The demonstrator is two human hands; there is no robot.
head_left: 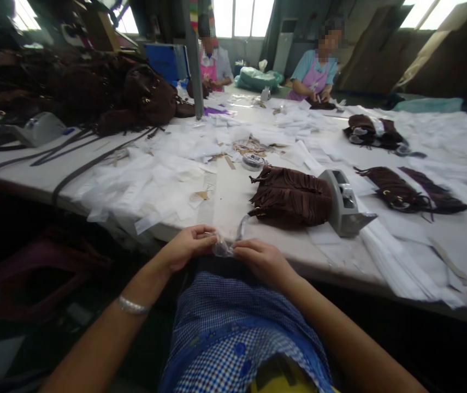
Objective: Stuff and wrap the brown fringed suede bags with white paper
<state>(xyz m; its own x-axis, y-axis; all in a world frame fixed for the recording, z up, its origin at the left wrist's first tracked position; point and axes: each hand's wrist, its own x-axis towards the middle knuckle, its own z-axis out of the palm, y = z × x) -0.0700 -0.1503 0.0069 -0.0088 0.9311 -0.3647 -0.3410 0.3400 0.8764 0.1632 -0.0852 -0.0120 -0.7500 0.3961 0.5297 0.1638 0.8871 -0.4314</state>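
My left hand [188, 248] and my right hand [260, 261] meet at the near edge of the white table [233, 202]. Both pinch a small piece of clear plastic wrap [223, 248] around the end of a strap [242, 226]. That strap leads up to a brown fringed suede bag [293, 196] lying just beyond my hands. A silver bracelet sits on my left wrist. What lies inside the wrap is hidden by my fingers.
A grey tape dispenser [343, 204] stands right of the bag. White paper sheets [155, 174] cover much of the table, with more brown bags [397, 191] at right and a pile of bags [94, 93] at far left. Two people [315, 71] work at the far side.
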